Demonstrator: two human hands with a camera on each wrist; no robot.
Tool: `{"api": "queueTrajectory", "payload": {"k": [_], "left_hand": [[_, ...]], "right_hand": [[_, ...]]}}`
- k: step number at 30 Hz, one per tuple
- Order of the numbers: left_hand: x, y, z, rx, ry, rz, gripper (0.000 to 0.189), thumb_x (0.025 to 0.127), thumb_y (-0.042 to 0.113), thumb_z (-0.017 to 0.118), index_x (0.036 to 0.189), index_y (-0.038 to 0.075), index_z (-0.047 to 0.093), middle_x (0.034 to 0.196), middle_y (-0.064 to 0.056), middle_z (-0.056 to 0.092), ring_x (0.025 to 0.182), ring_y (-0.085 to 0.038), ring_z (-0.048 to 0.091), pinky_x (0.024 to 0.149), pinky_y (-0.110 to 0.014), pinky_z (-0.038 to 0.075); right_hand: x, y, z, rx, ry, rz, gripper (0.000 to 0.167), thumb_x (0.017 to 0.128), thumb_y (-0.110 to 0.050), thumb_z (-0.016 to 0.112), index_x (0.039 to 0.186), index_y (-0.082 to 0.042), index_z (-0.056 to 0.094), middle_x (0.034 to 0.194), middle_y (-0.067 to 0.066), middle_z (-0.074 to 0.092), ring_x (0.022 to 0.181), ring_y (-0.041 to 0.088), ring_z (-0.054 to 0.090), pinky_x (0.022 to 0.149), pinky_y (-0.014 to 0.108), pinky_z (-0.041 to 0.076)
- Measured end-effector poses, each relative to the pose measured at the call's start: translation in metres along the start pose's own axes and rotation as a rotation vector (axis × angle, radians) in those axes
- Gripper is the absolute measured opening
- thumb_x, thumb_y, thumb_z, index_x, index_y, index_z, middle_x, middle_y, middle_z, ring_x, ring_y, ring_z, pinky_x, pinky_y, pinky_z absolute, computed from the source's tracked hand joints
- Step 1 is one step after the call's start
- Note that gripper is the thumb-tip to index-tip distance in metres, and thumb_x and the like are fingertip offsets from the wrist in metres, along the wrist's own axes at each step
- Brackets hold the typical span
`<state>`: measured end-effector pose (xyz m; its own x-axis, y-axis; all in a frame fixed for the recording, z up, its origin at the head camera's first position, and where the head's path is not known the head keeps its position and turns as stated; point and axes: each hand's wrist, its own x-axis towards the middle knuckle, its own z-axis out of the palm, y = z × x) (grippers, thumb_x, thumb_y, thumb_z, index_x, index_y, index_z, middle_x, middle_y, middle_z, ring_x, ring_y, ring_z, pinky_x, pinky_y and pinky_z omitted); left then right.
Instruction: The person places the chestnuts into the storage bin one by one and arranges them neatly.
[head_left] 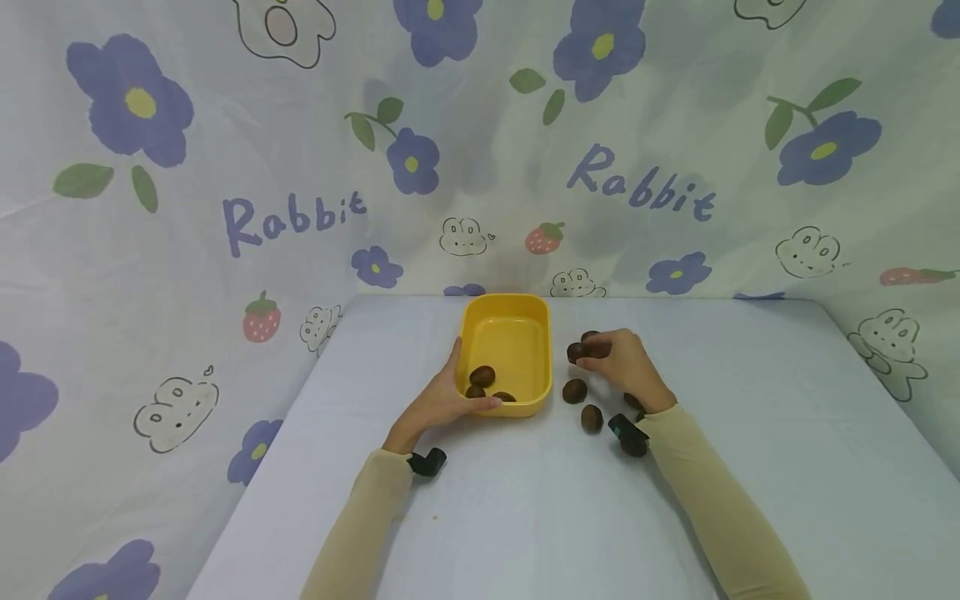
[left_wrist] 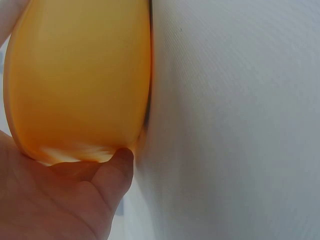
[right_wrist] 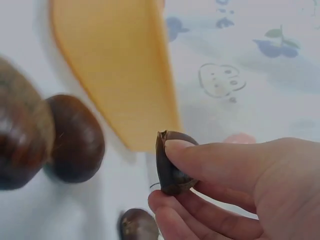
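My left hand (head_left: 441, 400) holds a yellow plastic box (head_left: 517, 354) at its near left corner, thumb over the near rim and fingers along the left wall. In the left wrist view the hand (left_wrist: 55, 202) lies against the box's outer wall. Inside the box, several brown chestnuts (head_left: 482, 376) lie at the near end. To the right of the box, my right hand (head_left: 628, 367) pinches a chestnut (right_wrist: 167, 167) between thumb and fingers, as the right wrist view shows. Another chestnut (head_left: 591, 337) is just behind its fingertips.
More loose chestnuts lie on the white table (head_left: 495, 500) right of the box, among them one chestnut (head_left: 575, 391) near the box wall, another chestnut (head_left: 592, 418) nearer me, and a chestnut (head_left: 633, 448) beneath the right wrist. A patterned curtain (head_left: 480, 192) hangs behind the table.
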<state>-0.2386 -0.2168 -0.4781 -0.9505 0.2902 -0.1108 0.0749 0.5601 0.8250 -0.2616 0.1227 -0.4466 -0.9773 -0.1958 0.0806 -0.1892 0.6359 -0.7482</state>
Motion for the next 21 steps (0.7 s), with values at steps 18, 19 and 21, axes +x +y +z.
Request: {"api": "queueTrajectory", "payload": {"k": [18, 19, 21], "left_hand": [[-0.002, 0.001, -0.001, -0.007, -0.003, -0.009, 0.144, 0.070, 0.065, 0.088, 0.166, 0.029, -0.013, 0.177, -0.005, 0.004, 0.162, -0.030, 0.017, 0.130, -0.059, 0.019], [-0.002, 0.001, -0.001, -0.008, -0.004, -0.013, 0.144, 0.070, 0.064, 0.088, 0.166, 0.029, -0.013, 0.177, -0.005, 0.004, 0.162, -0.030, 0.017, 0.130, -0.059, 0.019], [-0.002, 0.002, -0.001, -0.011, -0.003, -0.025, 0.143, 0.071, 0.063, 0.088, 0.166, 0.031, -0.013, 0.177, -0.004, 0.003, 0.162, -0.030, 0.017, 0.130, -0.060, 0.019]], "right_hand": [[-0.008, -0.025, -0.005, 0.118, 0.010, -0.013, 0.039, 0.090, -0.020, 0.081, 0.123, 0.000, 0.073, 0.117, 0.018, 0.077, 0.105, 0.033, 0.075, 0.092, 0.046, 0.063], [-0.008, -0.025, -0.005, 0.124, 0.012, -0.011, 0.039, 0.090, -0.020, 0.082, 0.122, 0.000, 0.074, 0.117, 0.018, 0.078, 0.105, 0.033, 0.076, 0.092, 0.045, 0.063], [-0.008, -0.027, -0.004, 0.138, 0.013, -0.009, 0.040, 0.089, -0.020, 0.082, 0.123, -0.001, 0.074, 0.117, 0.018, 0.077, 0.106, 0.033, 0.076, 0.092, 0.045, 0.063]]}}
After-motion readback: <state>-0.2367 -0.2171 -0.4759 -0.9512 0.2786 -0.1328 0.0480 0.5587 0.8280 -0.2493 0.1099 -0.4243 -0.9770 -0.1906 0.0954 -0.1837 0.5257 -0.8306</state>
